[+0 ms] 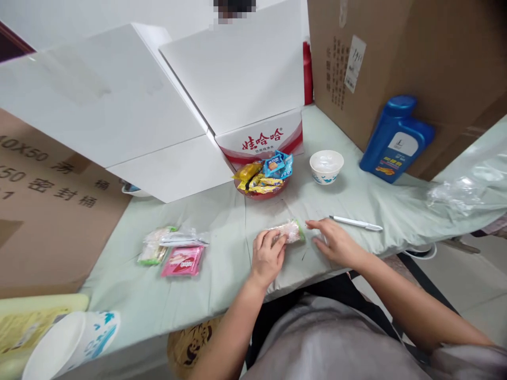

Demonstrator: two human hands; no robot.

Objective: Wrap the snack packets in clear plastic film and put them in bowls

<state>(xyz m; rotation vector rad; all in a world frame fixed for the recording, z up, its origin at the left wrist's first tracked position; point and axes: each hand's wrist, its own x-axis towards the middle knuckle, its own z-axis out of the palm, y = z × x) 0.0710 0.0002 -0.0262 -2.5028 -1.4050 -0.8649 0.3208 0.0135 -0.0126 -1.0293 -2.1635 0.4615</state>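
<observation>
— Where's the snack packet?

— Flat on the worktop, between the hands. The left hand has its fingers curled over one end, gripping it. The right hand lies loose and flat, fingertips at the packet's green end; whether they touch it or stop just short, I can't tell.

— What stage is this?

— I'd judge it is being steadied. Any tear would need the right hand to pinch that green end.

— And around them?

— A white pen lies just beyond the right hand. A red bowl of sweets and a white bowl sit farther out, and a pink wafer packet lies well left of the left hand.

— Anything unclear?

— The packet's print is blurred, and the left fingers hide its end.
</observation>
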